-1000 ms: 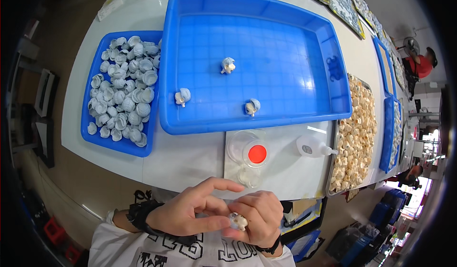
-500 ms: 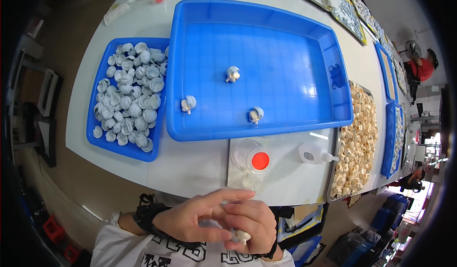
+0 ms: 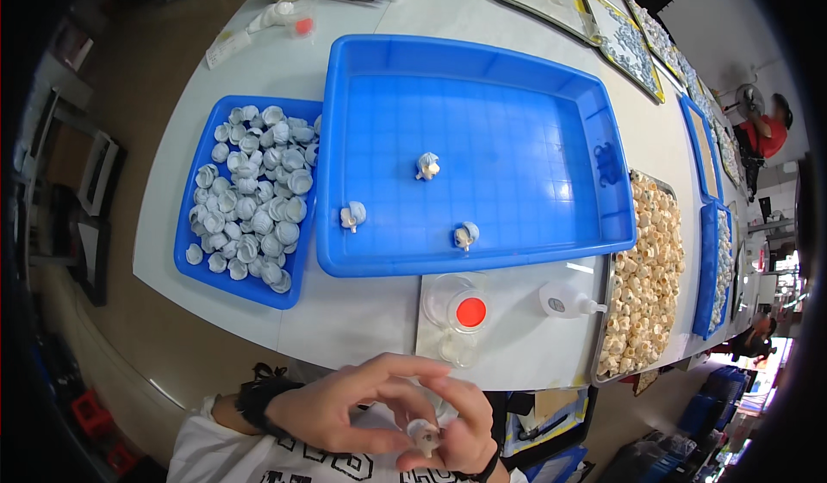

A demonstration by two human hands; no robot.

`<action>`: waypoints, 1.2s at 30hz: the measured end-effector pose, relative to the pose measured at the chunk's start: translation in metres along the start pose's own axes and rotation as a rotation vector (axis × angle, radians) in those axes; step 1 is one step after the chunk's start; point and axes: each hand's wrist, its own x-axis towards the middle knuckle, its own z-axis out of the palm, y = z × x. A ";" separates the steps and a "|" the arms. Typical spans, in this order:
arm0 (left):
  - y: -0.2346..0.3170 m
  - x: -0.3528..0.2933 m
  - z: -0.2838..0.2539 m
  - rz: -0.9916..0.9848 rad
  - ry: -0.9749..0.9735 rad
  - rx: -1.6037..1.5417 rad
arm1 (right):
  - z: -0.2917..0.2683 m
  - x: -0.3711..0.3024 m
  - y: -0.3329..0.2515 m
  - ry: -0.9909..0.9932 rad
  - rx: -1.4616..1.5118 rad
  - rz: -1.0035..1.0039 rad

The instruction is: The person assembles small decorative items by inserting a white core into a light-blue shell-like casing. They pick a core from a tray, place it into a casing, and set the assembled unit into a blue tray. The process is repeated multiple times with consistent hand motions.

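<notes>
Close to my body, both hands meet around a small cream doll head (image 3: pixel 425 442) with a greyish top. The thumb and fingers of my left hand (image 3: pixel 345 410) press on it from the left. My right hand (image 3: pixel 468 427) grips it from the other side with bent fingers. Beyond them stands a large blue tray (image 3: pixel 517 263); inside lie a doll head with pale blue hair (image 3: pixel 428 166) and two more like it, at the left (image 3: pixel 353 216) and at the front (image 3: pixel 466 236). Pale blue hollow hair pieces (image 3: pixel 258 199) fill a smaller blue tray (image 3: pixel 196 281) on the left.
A metal tray of cream head pieces (image 3: pixel 646 276) sits at the right. Between it and me stand a white squeeze bottle (image 3: pixel 564 300) and clear round dishes with a red disc (image 3: pixel 471 312). Farther off are more trays (image 3: pixel 620 35) and a person in red (image 3: pixel 767 130).
The view has tilted, so the table and trays sit lower in it. Between my hands the doll head has turned and moved slightly left, and my fingers have spread more around it.
</notes>
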 end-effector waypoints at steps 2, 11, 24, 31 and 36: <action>0.024 0.004 -0.003 0.094 0.068 0.355 | -0.020 -0.021 -0.018 -0.020 0.006 0.213; 0.059 0.027 -0.019 0.417 0.513 1.473 | -0.032 -0.048 -0.008 0.147 -0.063 0.160; 0.024 -0.080 -0.095 0.214 1.103 1.630 | -0.031 -0.032 -0.009 -0.001 0.029 0.124; 0.022 -0.078 -0.095 0.059 1.003 1.658 | -0.026 -0.022 -0.014 0.002 -0.013 0.140; 0.018 -0.077 -0.086 0.051 1.066 1.663 | -0.024 -0.019 -0.013 -0.047 -0.029 0.130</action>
